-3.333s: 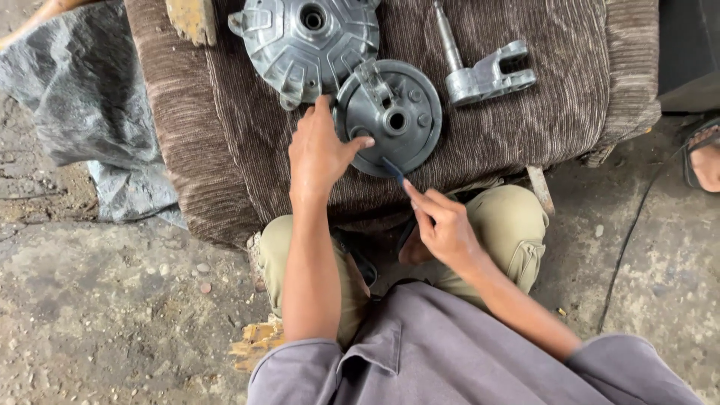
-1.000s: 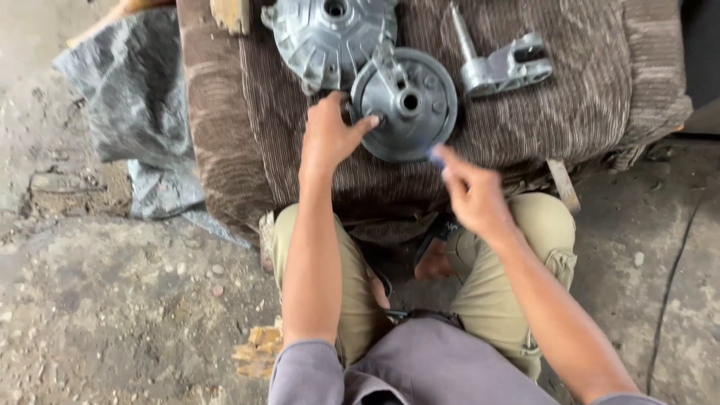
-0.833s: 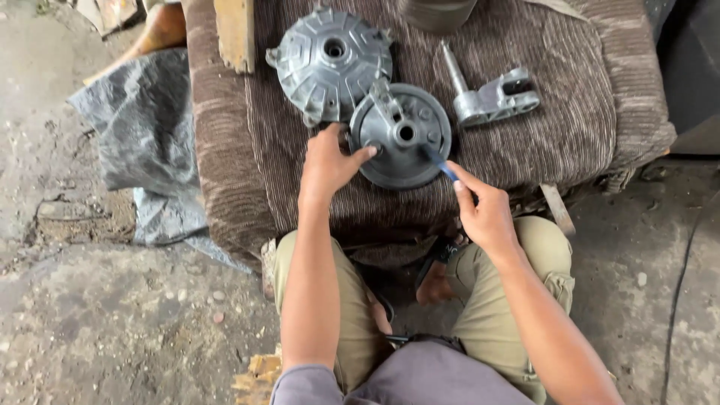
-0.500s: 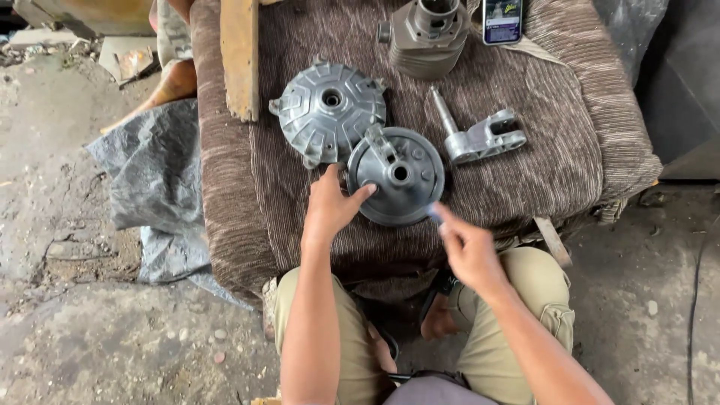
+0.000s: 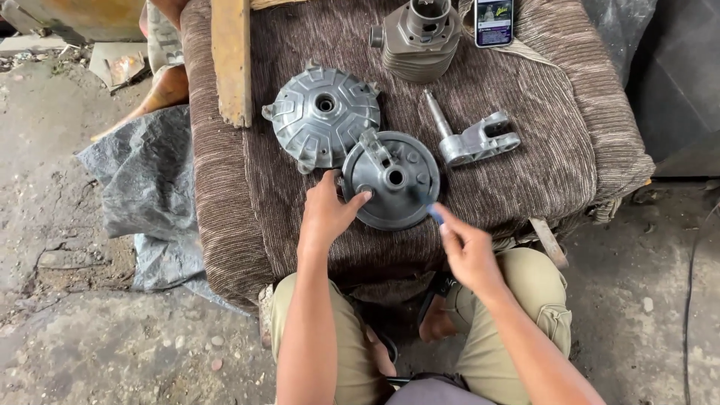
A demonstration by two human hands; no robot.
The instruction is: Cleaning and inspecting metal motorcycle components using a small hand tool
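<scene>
On the near cushion edge, right hand [image 5: 469, 251]: pinching a small blue tool [image 5: 435, 214], pulled back off the plate since earlier.
Left hand [image 5: 326, 214]: fingers spread, steadying the round grey plate [image 5: 394, 180].
Behind: ribbed hub cover [image 5: 322, 124], unmoved.
Far: finned cylinder [image 5: 420, 37], newly in view.

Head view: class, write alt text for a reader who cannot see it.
A seated person's left hand steadies a round grey metal plate on a brown cushion, while the right hand holds a small blue-tipped tool at its rim. A ribbed metal cover lies behind.
</scene>
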